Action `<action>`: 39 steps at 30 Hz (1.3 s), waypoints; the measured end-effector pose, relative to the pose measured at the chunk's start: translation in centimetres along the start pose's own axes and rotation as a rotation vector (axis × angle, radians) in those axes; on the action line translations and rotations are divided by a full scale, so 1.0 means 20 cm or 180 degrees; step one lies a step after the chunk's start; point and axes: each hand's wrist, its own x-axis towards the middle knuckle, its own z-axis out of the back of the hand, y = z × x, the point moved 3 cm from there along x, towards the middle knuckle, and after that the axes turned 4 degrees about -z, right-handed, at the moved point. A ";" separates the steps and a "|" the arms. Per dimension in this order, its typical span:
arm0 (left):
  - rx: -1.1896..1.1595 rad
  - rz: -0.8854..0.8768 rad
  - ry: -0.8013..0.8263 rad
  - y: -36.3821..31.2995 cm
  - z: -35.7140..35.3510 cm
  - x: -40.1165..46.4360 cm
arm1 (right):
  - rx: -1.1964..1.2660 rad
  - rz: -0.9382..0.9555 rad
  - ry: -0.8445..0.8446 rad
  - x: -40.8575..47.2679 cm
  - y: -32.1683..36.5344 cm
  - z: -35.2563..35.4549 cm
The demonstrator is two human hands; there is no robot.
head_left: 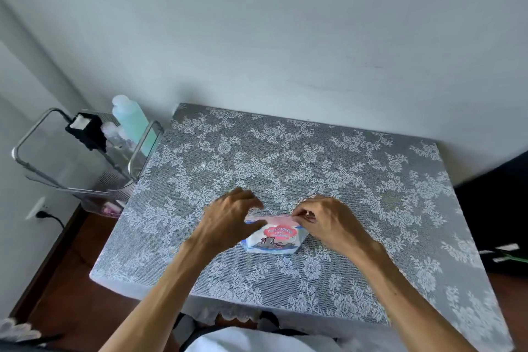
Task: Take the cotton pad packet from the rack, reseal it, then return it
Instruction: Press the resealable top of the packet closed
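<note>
While the cotton pad packet sits on the bench right between the two hands, this looks like the resealing step, so the fetch from the rack seems done and the return is yet to come. Left hand has its fingers curled over the packet's top left corner, pinching the pink strip along the top edge. Right hand is pinching the same strip at the top right corner, thumb and fingertips closed on it. Can't tell from here whether the seal is actually shut or partly open; it's too small and a bit blurry.

My guess for the next move: run the fingers along that strip, pressing it flat end to end, then lift the packet and carry it out past the left hand to the rack.

The wire rack stands well off to the far left of the left hand, beside the bench. Inside it, at the back, there's a tall pale green bottle, a black box with something white poking out the top, and a clear item I can't make out. Its front part looks free.
</note>
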 end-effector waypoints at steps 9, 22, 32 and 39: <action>-0.0169 -0.0157 0.0002 -0.14 -0.09 0.11 | 0.0109 -0.0033 -0.0063 0.01 0.03 0.02; -0.0037 -0.0166 0.0129 -0.13 -0.11 0.12 | 0.0379 -0.0229 -0.0019 -0.01 -0.03 0.02; -0.0040 -0.0186 0.0111 -0.21 -0.13 0.16 | 0.0419 -0.0228 0.0038 -0.01 -0.05 -0.01; -0.0222 -0.0049 0.0038 -0.20 -0.14 0.18 | 0.0559 -0.0220 -0.0031 -0.03 -0.09 0.04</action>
